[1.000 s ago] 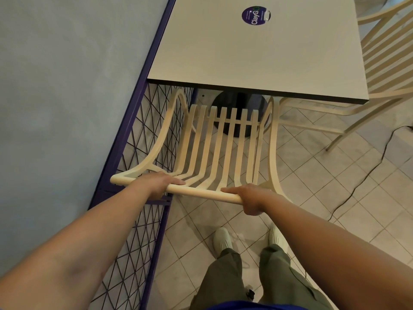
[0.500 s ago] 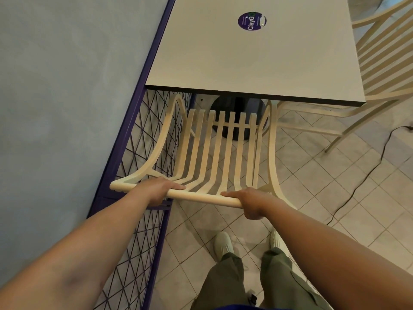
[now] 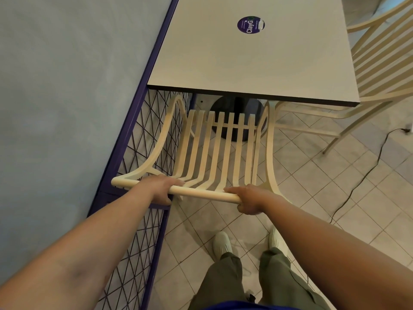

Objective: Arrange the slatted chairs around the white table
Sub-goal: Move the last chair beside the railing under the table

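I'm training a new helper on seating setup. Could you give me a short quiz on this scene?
1. True or false: the left hand and right hand both grip the chair by its top rail.
2. What lies on the table? A) a cup B) a sticker C) a plate
3. Fill in: the second chair stands at the table's ____ side.
Key: 1 true; 2 B; 3 right.
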